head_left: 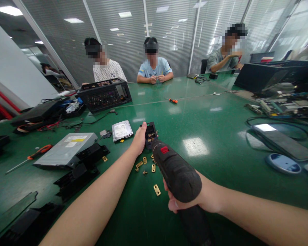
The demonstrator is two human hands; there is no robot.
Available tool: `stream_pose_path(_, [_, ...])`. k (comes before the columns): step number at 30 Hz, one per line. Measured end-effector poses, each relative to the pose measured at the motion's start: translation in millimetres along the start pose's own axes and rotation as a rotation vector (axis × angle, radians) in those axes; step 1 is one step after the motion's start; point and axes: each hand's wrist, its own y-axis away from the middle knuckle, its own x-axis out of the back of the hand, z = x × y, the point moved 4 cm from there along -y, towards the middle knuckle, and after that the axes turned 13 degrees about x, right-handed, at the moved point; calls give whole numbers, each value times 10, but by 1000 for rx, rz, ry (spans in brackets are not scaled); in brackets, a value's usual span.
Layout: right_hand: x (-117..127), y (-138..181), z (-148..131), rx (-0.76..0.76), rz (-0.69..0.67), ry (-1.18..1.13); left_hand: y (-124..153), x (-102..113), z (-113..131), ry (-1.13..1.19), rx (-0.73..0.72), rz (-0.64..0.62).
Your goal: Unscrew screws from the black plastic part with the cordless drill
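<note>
My right hand (179, 196) is wrapped round the grip of a black cordless drill (177, 171) with a red switch on top. Its chuck end points away from me at a small black box (151, 128) with brass-coloured parts inside. My left hand (140, 140) grips the left side of that box, thumb on its rim. The drill's tip is hidden, so I cannot tell whether it touches anything. Several brass plates (157, 190) with holes and a small screw (145, 172) lie on the green table just in front of the box.
Left of the box are a hard drive (122, 130), a silver optical drive (69, 148) and an orange screwdriver (42, 150). A black computer case (105, 95) stands farther back. On the right lie a phone (284, 140) and a round blue object (283, 163). Three people sit across the table.
</note>
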Motion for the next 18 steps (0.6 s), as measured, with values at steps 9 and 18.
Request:
stream_pose_path(9, [2, 0, -4, -26, 10, -3, 0, -2, 0, 14, -2, 6])
stream_pose_path(18, [10, -13, -20, 10, -18, 2, 2, -9, 2, 38, 0, 4])
